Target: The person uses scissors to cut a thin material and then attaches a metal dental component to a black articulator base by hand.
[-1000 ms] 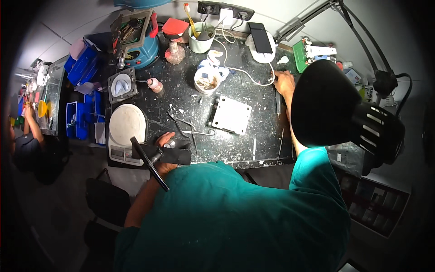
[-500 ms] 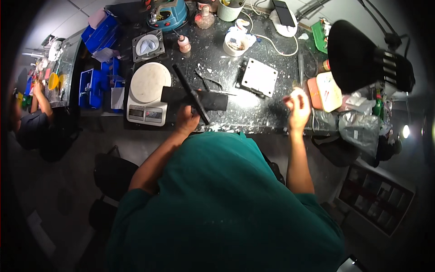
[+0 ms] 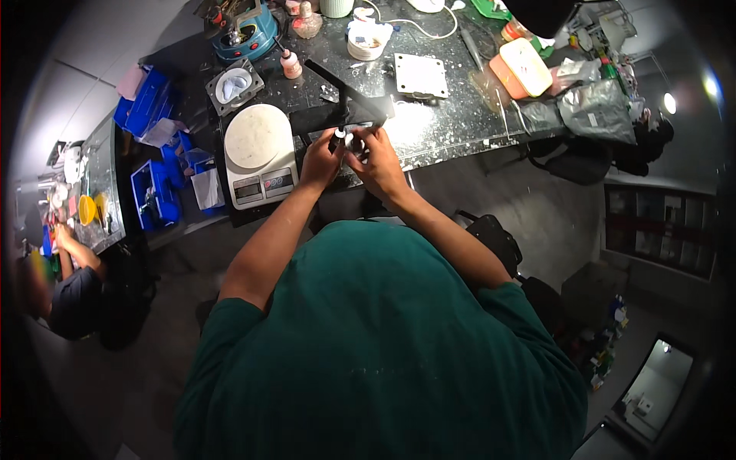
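At the bench's front edge my two hands are close together, fingertips bent inward. My left hand (image 3: 320,162) is closed, with a small whitish piece at its fingertips. Beside it, my right hand (image 3: 378,163) curls its thumb and fingers around something small and pale that I cannot make out. Just beyond the fingers a long black bar (image 3: 337,82) runs diagonally over a flat black piece (image 3: 307,119); how the two are joined is unclear. To the left stands a kitchen scale (image 3: 268,188) with a round, pale platform.
A white metal plate with holes (image 3: 420,75) lies beyond my right hand. Farther back are a white tub (image 3: 368,40), a pink bottle (image 3: 290,64) and a blue machine (image 3: 249,38). Blue bins (image 3: 156,195) stand left; a co-worker's arm (image 3: 77,249) shows at another bench.
My right hand has come from the right side of the bench to meet my left hand by the black bar. The view has turned, shifting the bench items.
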The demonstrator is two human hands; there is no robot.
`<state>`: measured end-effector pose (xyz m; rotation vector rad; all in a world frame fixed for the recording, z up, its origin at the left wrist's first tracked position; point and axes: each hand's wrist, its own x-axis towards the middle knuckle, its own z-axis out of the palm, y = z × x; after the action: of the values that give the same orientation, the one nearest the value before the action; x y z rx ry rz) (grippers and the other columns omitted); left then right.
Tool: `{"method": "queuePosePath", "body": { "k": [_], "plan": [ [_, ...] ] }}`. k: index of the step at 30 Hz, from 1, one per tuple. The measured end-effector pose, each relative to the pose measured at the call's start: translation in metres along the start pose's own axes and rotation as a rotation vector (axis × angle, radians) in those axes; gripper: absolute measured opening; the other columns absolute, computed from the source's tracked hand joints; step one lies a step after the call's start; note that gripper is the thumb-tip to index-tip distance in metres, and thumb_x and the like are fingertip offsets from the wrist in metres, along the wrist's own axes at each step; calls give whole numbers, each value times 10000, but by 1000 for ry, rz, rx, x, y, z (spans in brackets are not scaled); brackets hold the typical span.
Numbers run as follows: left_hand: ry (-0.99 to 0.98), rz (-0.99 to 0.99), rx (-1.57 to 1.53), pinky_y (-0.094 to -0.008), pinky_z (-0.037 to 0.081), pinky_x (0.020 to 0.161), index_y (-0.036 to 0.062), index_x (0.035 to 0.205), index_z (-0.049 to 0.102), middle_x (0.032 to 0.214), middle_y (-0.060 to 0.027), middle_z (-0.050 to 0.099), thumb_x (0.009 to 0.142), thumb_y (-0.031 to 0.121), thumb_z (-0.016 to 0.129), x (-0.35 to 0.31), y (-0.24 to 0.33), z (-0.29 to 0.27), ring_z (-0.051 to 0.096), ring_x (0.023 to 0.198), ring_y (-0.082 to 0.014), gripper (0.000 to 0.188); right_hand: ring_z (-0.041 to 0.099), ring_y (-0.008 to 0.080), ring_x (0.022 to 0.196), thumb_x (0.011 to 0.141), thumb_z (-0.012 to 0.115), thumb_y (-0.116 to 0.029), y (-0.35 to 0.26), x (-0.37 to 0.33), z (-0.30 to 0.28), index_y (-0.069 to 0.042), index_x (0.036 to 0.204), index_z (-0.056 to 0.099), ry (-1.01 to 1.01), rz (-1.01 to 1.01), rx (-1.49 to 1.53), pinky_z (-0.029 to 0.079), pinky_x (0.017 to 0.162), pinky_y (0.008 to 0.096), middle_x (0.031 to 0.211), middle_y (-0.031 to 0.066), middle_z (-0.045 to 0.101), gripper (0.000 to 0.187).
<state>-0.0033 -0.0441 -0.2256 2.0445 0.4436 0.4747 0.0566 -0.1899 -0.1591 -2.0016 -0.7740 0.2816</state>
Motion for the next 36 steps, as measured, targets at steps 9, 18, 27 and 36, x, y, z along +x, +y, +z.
{"method": "queuePosePath", "body": {
  "k": [9,18,27,36],
  "plan": [
    [-139,21,-100,-430,516,970,85,1361,552,1258,-181,653,865,151,672,8,-6,-11,625,1158,-376,514,608,351,1073,874,733,-144,-8,6,22,-43,1273,589,161,-79,-151,513,910,406,1198,180,560,436],
    [-63,132,-18,-428,514,967,39,1302,557,1256,-202,635,835,184,731,2,-2,-8,621,1161,-388,519,601,387,1086,837,741,-112,-6,7,17,-62,1273,569,108,-22,46,487,931,445,1146,197,613,472],
    [-178,23,-3,-417,503,985,13,1309,528,1239,-195,631,799,146,762,2,9,-10,617,1165,-372,577,706,259,961,858,763,-134,-14,11,5,-48,1226,606,37,119,108,541,826,355,1073,159,706,410],
    [-126,170,64,-458,442,1067,-30,1335,475,1302,-275,552,794,142,749,4,14,-2,529,1252,-436,630,683,364,1060,883,736,-172,5,18,3,-60,1244,548,-31,135,275,524,885,411,1091,203,693,422]
  ]
}}
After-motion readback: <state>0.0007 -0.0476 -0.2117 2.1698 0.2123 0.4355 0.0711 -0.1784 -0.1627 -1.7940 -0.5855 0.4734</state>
